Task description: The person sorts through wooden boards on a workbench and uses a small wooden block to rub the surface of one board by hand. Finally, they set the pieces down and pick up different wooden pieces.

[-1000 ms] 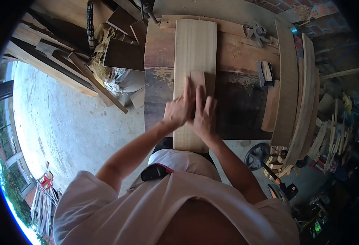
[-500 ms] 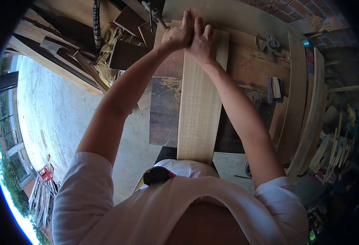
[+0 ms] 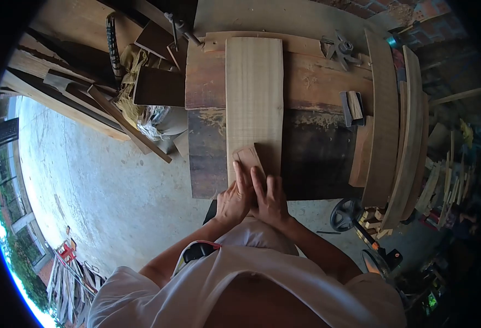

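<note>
A pale wooden board (image 3: 254,93) lies lengthwise on the workbench (image 3: 317,147), running away from my body. Both hands press a small brown sanding block (image 3: 247,157) onto the board's near end, and the block sits slightly angled. My left hand (image 3: 235,202) is closed on its left side, index finger stretched along the top. On the right side, my right hand (image 3: 269,199) grips it the same way, thumbs close together. The block's underside and near end are hidden.
A dark-wrapped wood piece (image 3: 354,108) and a metal clamp-like tool (image 3: 342,50) lie on the bench's right part. Long planks (image 3: 381,120) stand along the right edge. Wood scraps (image 3: 125,120) crowd the left. A black wheel-shaped part (image 3: 345,214) is below right.
Both hands have drawn the sanding block from the board's far end back to its near end, close to my body. The view has shifted slightly; the board's far end now shows.
</note>
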The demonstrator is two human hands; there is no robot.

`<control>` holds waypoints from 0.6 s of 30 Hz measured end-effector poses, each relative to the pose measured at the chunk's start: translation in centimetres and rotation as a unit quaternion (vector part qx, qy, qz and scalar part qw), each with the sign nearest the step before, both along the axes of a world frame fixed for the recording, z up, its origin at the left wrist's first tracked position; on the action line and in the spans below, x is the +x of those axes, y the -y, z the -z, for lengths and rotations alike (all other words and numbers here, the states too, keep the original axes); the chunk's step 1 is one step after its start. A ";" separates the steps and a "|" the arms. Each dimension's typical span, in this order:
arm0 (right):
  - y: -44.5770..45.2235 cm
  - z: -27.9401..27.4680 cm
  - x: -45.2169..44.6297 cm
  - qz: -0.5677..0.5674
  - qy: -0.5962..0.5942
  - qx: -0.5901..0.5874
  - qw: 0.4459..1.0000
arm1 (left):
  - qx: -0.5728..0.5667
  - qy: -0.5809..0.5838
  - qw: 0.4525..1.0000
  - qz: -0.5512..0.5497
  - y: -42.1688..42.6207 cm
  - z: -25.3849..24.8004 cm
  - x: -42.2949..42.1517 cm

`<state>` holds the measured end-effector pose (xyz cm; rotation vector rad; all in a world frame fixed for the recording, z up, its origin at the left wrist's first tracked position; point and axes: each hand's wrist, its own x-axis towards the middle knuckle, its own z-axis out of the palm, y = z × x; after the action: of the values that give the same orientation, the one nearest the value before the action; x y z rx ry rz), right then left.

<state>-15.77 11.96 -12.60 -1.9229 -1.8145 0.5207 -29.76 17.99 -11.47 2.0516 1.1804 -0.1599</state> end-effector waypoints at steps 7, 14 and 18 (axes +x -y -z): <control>-22.1 -0.1 4.5 0.091 0.024 0.116 0.989 | 0.069 -0.068 0.995 -0.032 -24.1 -1.6 8.8; -31.6 1.9 6.5 0.152 0.067 0.231 0.959 | 0.158 0.034 0.987 0.000 -35.2 2.6 11.9; -17.8 0.7 3.2 0.128 0.032 0.096 0.987 | 0.044 -0.046 0.998 -0.016 -20.3 0.0 8.3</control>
<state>-12.55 29.74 -13.33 -2.0164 -1.5583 0.1921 -21.41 38.32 -11.52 2.1205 1.2967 -0.1918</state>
